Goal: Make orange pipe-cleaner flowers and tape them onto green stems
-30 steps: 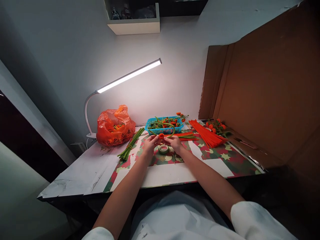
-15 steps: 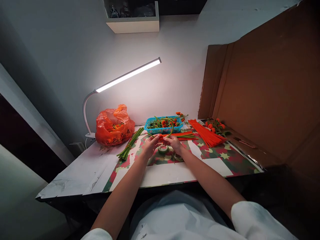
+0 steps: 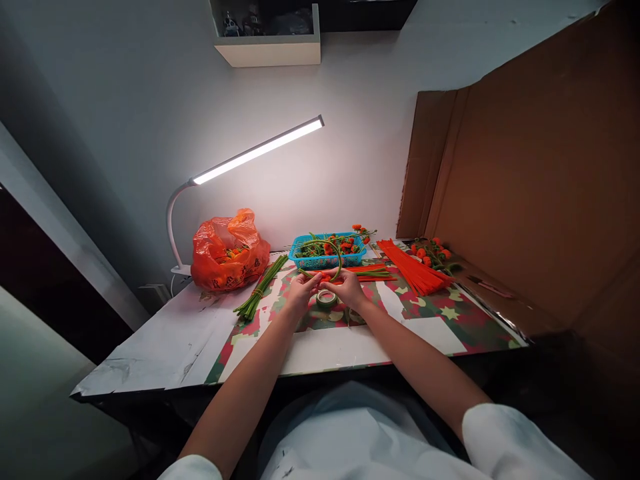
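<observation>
My left hand [image 3: 301, 291] and my right hand [image 3: 349, 288] meet over the table, both closed on a small orange-red flower piece [image 3: 326, 277]. A curved green stem [image 3: 340, 257] arches up from between them. Just below my fingers lies a roll of green tape [image 3: 327, 299]. Behind my hands is a blue basket [image 3: 327, 262] with green stems and orange flowers. Red and green sticks [image 3: 373, 272] lie to the right of my fingers. The fine detail between my fingertips is too small to make out.
Left of my hands lie a bundle of green stems [image 3: 260, 290] and an orange plastic bag [image 3: 230, 257]. At right are red strips [image 3: 417, 268], orange flowers [image 3: 431, 253] and a cardboard sheet [image 3: 530, 187]. A lit lamp [image 3: 257, 150] reaches over the table [image 3: 150, 340].
The curved stem has tilted a little to the left, and my fingers have shifted slightly around the flower piece. Both hands still hold on.
</observation>
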